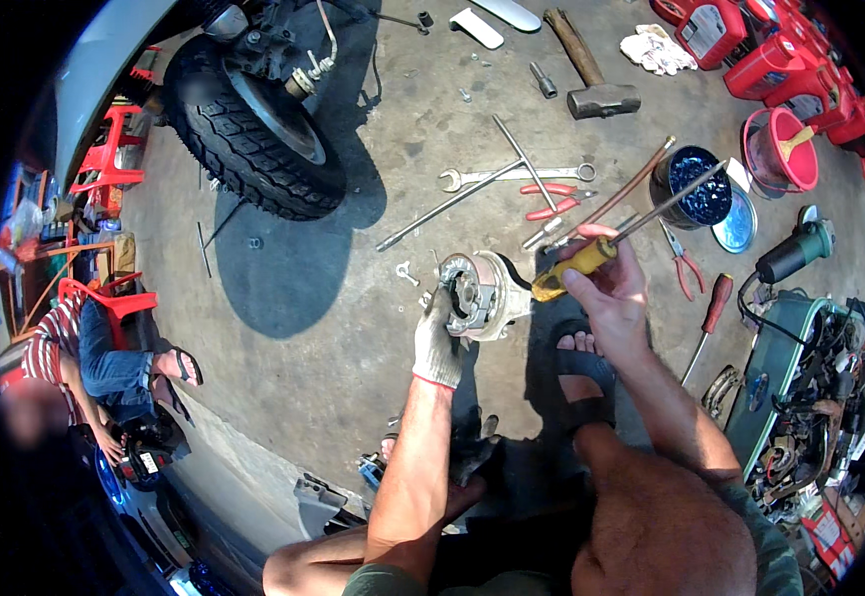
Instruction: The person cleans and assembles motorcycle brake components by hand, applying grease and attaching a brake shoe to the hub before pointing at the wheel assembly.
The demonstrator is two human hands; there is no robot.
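In a white knit glove, my left hand (438,343) is closed around the left side of a round metal housing (497,308) with a notched, hollow end. What lies deep inside its opening is hard to make out. My bare right hand (613,303) grips a screwdriver by its yellow handle (579,268), just right of the housing. Its long shaft (666,206) slants up and away, with the tip over an open tub of dark blue grease (706,211). The handle's butt end points toward the housing, a small distance from it.
Beyond my hands lie a T-handle wrench (452,204), a combination wrench (542,177), red pliers (557,204) and a hammer (603,101). A tyred wheel (253,149) stands far left. At right are an angle grinder (795,253) and a parts bin (780,368). A person (104,348) sits at left.
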